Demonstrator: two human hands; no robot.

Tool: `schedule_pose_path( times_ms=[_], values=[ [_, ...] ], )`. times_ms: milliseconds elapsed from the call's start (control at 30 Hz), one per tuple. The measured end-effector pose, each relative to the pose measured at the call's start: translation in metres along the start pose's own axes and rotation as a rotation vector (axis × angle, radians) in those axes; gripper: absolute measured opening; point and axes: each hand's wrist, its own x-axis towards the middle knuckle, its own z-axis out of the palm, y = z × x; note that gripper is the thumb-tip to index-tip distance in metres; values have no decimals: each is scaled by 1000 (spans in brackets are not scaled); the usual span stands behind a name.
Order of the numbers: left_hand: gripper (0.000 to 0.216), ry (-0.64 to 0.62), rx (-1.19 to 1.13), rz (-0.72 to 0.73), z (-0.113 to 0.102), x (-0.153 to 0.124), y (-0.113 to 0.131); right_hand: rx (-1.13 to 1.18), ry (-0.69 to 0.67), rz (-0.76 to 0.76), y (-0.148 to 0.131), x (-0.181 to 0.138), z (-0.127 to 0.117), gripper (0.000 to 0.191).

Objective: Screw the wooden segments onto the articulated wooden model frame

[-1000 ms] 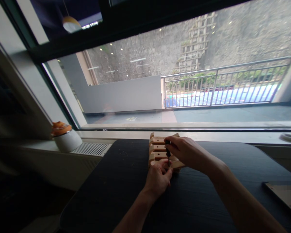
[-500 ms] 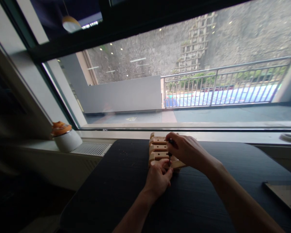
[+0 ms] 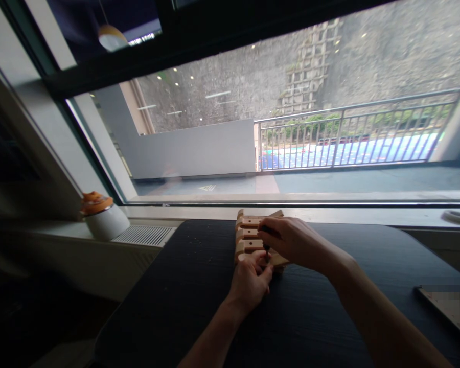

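Observation:
A light wooden rack (image 3: 249, 234) with several rounded slats and dark holes rests at the far side of a black table (image 3: 157, 301). My right hand (image 3: 295, 243) is closed around the dark handle of a screwdriver (image 3: 267, 247), which points down at the rack's near end. At that same end, my left hand (image 3: 249, 278) grips the wood, thumb and fingers bent on either side of the screwdriver's tip. Whatever lies under the tip is hidden by the fingers. Part of the rack's right side is covered by my right hand.
Small crumbs or shavings lie on the table left of the rack. A white pot with an orange top (image 3: 105, 217) stands on the sill at left. A roll of tape (image 3: 456, 217) sits on the right sill. A flat board (image 3: 448, 309) lies at the right edge.
My right hand has turned and shifted slightly left and down with the screwdriver, uncovering the rack's far right corner. My left hand stays in place.

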Motion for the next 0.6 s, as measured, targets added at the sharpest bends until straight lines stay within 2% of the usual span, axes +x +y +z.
schedule_pose_path(
  times_ms=[233,467,600],
  values=[
    [28,18,20,8,0,0,-1,-35,9,33,3,0,0,28],
    [33,27,6,-3,2,1,-7,-151,33,131,5,1,0,25],
    [33,30,8,0,2,1,-6,-97,24,102,2,1,0,27]
  ],
)
